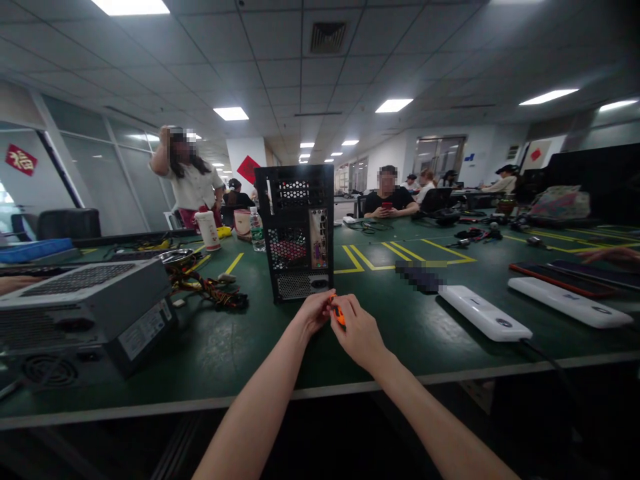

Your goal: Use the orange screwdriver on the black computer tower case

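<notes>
An orange thing [341,315] is held in the right hand's [361,335] curled fingers, just by the upright black case [299,222]; the left hand's [314,312] grip cannot be told; a power box [291,287] is already fitted low down (what is left is not shown).

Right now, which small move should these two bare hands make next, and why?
Perhaps brace the black metal computer case with the left hand: it sits near the case's lower right corner, while the right hand grips a small orange object.
</notes>
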The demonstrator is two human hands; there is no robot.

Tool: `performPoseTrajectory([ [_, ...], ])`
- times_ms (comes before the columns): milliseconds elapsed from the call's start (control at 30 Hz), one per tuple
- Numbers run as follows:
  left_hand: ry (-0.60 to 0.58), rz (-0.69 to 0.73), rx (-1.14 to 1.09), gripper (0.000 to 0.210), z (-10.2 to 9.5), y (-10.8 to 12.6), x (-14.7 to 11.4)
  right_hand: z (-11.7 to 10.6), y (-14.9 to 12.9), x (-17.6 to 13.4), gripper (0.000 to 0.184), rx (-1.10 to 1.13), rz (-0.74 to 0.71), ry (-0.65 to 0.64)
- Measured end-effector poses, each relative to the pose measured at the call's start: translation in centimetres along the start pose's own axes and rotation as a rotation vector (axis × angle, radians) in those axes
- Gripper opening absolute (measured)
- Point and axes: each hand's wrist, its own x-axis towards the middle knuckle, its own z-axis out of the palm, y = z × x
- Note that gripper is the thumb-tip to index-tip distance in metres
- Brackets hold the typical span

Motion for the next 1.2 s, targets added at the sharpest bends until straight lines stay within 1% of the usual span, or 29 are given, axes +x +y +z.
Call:
performPoseTrajectory([
  [133,-0.076,-0.006,-0.011,0.018,0.0,-0.1,0.0,0.1,0.6,-0.1,0.02,-0.042,0.111,0.082],
  [233,-0.098,-0.011,0.008,0.015,-0.2,-0.1,0.2,-0.1,0.6,-0.1,0.017,-0.042,0.13,0.072],
  [300,-0.087,-0.009,0.01,0.015,-0.4,0.0,0.3,-0.2,0.4,-0.1,0.015,-0.039,0.109,0.059],
  [433,-0.06,-0.014,-0.013,0.016,-0.6,0.1,0.4,0.0,0.0,0.0,0.019,-0.032,-0.007,0.042],
  [500,-0.062,-0.013,-0.031,0.017,-0.5,0.0,0.4,0.2,0.1,0.0,0.018,-0.068,-0.039,0.029],
  [667,-0.083,-0.022,-0.031,0.019,-0.2,-0.1,0.2,0.3,0.3,0.0,0.021,-0.223,0.052,0.028],
  [733,-0.093,-0.025,-0.024,0.02,-0.2,0.0,0.2,0.0,0.1,0.0,0.019,-0.206,0.054,0.008],
  [800,-0.093,-0.016,-0.031,0.02,-0.2,0.1,0.1,-0.2,-0.2,0.0,0.017,-0.17,0.026,0.004],
  [900,-0.059,-0.015,-0.043,0.017,-0.1,0.1,0.0,-0.1,-0.5,0.1,0.022,-0.142,-0.057,0.042],
  [967,-0.034,-0.005,-0.048,0.015,0.0,0.2,-0.1,0.1,-0.4,0.1,0.026,-0.112,-0.111,0.036],
  [1033,-0.028,0.002,-0.052,0.015,0.1,0.2,-0.2,0.4,-0.2,0.1,0.026,-0.083,-0.124,0.031],
  [1067,-0.034,-0.005,-0.056,0.016,0.1,0.2,-0.2,0.6,0.0,0.0,0.025,-0.079,-0.103,0.038],
  [1200,-0.083,-0.035,-0.057,0.017,0.1,0.1,-0.1,0.4,0.3,0.1,0.02,-0.098,0.054,0.051],
])
